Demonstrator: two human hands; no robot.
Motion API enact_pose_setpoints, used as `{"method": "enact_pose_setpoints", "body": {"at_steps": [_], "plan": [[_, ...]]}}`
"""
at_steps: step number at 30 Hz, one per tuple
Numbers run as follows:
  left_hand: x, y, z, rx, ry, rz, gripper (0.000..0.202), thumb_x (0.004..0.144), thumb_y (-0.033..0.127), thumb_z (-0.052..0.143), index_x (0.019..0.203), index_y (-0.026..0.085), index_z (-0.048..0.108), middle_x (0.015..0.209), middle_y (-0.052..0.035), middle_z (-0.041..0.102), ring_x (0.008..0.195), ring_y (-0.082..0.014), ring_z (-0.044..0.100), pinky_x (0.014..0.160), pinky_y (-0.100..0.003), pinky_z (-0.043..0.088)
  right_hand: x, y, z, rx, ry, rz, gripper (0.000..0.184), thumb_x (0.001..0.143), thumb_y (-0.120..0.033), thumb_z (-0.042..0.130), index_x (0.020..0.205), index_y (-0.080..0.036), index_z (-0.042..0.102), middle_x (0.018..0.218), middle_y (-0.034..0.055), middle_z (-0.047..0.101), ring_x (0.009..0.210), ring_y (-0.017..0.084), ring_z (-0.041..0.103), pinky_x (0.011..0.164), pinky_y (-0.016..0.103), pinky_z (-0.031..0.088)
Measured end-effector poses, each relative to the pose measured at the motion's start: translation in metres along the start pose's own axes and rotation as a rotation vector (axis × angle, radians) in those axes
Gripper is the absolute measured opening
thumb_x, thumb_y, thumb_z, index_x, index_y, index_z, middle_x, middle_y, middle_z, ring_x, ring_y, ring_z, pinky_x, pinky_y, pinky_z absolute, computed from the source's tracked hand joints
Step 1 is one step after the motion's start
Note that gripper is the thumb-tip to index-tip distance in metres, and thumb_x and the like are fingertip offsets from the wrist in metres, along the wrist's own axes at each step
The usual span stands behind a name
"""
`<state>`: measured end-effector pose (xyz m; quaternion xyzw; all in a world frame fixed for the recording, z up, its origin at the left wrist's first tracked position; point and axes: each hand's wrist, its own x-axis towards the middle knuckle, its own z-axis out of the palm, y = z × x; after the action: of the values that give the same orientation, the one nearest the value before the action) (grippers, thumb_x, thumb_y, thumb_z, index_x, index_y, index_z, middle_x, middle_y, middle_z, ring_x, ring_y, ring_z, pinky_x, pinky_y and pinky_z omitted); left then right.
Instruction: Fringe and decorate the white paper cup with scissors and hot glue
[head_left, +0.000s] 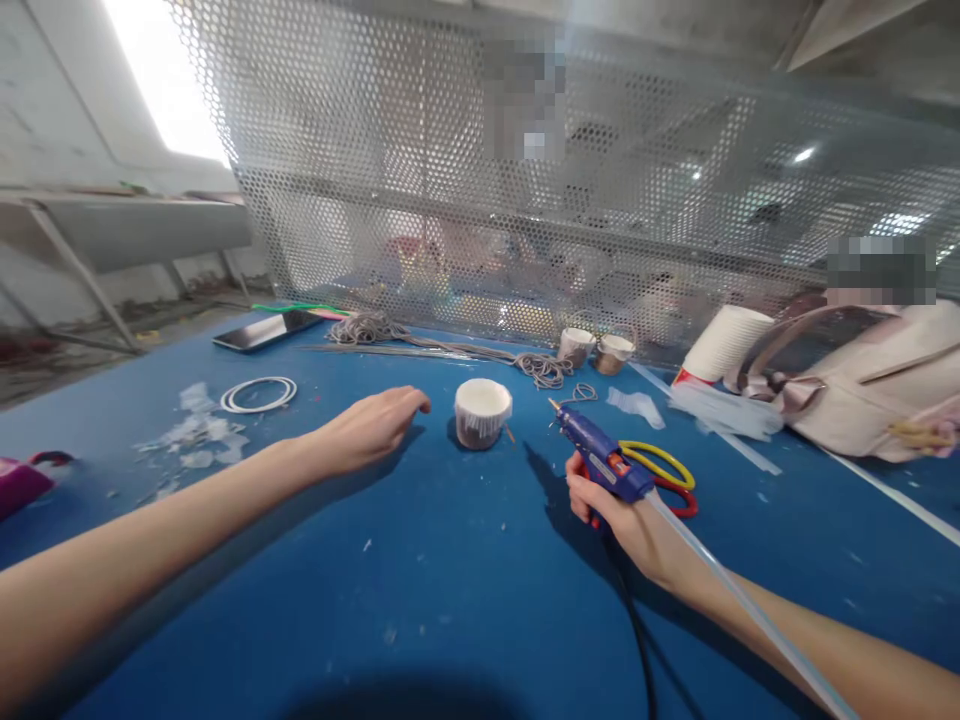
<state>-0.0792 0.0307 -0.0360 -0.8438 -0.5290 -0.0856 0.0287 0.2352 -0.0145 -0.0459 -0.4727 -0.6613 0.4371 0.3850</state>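
Observation:
My right hand (611, 510) is wrapped round a blue hot glue gun (600, 450), its nozzle pointing up and left toward a paper cup. A long clear glue stick (720, 575) sticks out of the gun's rear and runs along my forearm. The white paper cup (482, 415) stands upright in front of me, with frayed white strips round its upper side and a brown-grey lower part. Just left of the cup, apart from it, my left hand (382, 428) hovers low over the table, holding nothing, its fingers loosely extended and partly hidden.
Grey cord (544, 368) lies across the back of the blue table (450, 600), near two similar cups (615, 352). At left are a phone (266, 330), white rings (259, 395) and scraps (206, 435). Stacked cups (727, 340), a bag (862, 390) and yellow-red handles (664, 465) sit right. Perforated metal screen (420, 180) behind.

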Motion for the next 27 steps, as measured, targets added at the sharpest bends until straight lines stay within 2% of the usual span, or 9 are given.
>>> {"method": "enact_pose_setpoints", "body": {"at_steps": [2,4,6,8,11,13,15,20,27], "plan": [[-0.007,0.003,-0.002,0.027,0.006,-0.114,0.032,0.089,0.017,0.035,0.113,0.023,0.057,0.094,-0.0061,0.07,0.078,-0.0208,0.066,0.068,-0.028,0.048,-0.001,0.005,0.0,0.003,-0.005,-0.004,0.029,0.079,-0.046,0.059,0.086,-0.019,0.053,0.059,-0.0044,0.051,0.054,0.013,0.049,0.056,0.028,0.044],[-0.009,0.007,-0.006,0.01,0.095,-0.152,0.034,0.092,0.024,0.035,0.119,0.023,0.056,0.095,-0.0064,0.07,0.08,-0.0215,0.066,0.069,-0.03,0.05,0.0,0.01,0.0,-0.01,-0.011,-0.041,0.025,0.081,-0.041,0.058,0.09,-0.019,0.053,0.061,-0.0039,0.052,0.054,0.013,0.05,0.055,0.027,0.044],[-0.008,0.012,-0.011,-0.07,0.215,-0.064,0.036,0.091,0.026,0.036,0.12,0.021,0.057,0.104,-0.0084,0.069,0.093,-0.0216,0.064,0.08,-0.032,0.051,0.0,0.013,0.0,-0.069,-0.052,-0.167,0.017,0.083,-0.035,0.055,0.09,-0.019,0.054,0.067,-0.0016,0.056,0.057,0.014,0.052,0.056,0.027,0.044],[-0.003,0.019,-0.016,-0.19,0.281,0.078,0.034,0.091,0.025,0.037,0.114,0.02,0.061,0.112,-0.0102,0.066,0.106,-0.021,0.06,0.092,-0.035,0.048,0.001,0.014,0.001,-0.201,-0.119,-0.376,0.008,0.082,-0.026,0.053,0.086,-0.02,0.052,0.072,0.0005,0.058,0.059,0.014,0.052,0.057,0.027,0.043],[0.01,0.028,-0.02,-0.365,0.271,0.232,0.03,0.092,0.026,0.039,0.102,0.02,0.067,0.113,-0.0106,0.068,0.111,-0.0203,0.059,0.098,-0.038,0.046,0.001,0.011,0.007,-0.465,-0.22,-0.665,0.009,0.078,-0.015,0.049,0.085,-0.02,0.048,0.073,0.0014,0.055,0.059,0.014,0.049,0.054,0.026,0.039],[0.018,0.032,-0.02,-0.445,0.241,0.281,0.027,0.091,0.026,0.044,0.099,0.021,0.068,0.107,-0.0091,0.071,0.111,-0.0203,0.059,0.098,-0.039,0.046,0.002,0.009,0.013,-0.614,-0.256,-0.748,0.011,0.079,-0.012,0.046,0.087,-0.02,0.047,0.075,0.0028,0.055,0.058,0.015,0.048,0.052,0.027,0.036],[0.025,0.033,-0.02,-0.489,0.2,0.289,0.024,0.089,0.027,0.047,0.095,0.021,0.07,0.101,-0.0076,0.072,0.111,-0.0203,0.059,0.098,-0.039,0.046,0.005,0.008,0.021,-0.736,-0.265,-0.761,0.011,0.08,-0.012,0.044,0.088,-0.02,0.047,0.076,0.0043,0.056,0.058,0.017,0.049,0.05,0.027,0.033],[0.032,0.036,-0.022,-0.55,0.127,0.181,0.024,0.085,0.031,0.051,0.088,0.02,0.071,0.095,-0.0064,0.072,0.093,-0.0186,0.065,0.088,-0.033,0.049,0.013,0.011,0.032,-0.886,-0.223,-0.754,0.008,0.079,-0.014,0.045,0.084,-0.02,0.046,0.074,0.0048,0.056,0.055,0.017,0.049,0.048,0.029,0.028],[0.034,0.05,-0.027,-0.742,0.116,-0.101,0.021,0.078,0.026,0.052,0.084,0.018,0.072,0.082,-0.0019,0.073,0.072,-0.015,0.062,0.071,-0.029,0.05,0.01,0.015,0.031,-0.796,-0.121,-0.898,0.01,0.082,-0.014,0.039,0.087,-0.02,0.045,0.071,0.0035,0.054,0.053,0.016,0.047,0.046,0.028,0.029]]}}
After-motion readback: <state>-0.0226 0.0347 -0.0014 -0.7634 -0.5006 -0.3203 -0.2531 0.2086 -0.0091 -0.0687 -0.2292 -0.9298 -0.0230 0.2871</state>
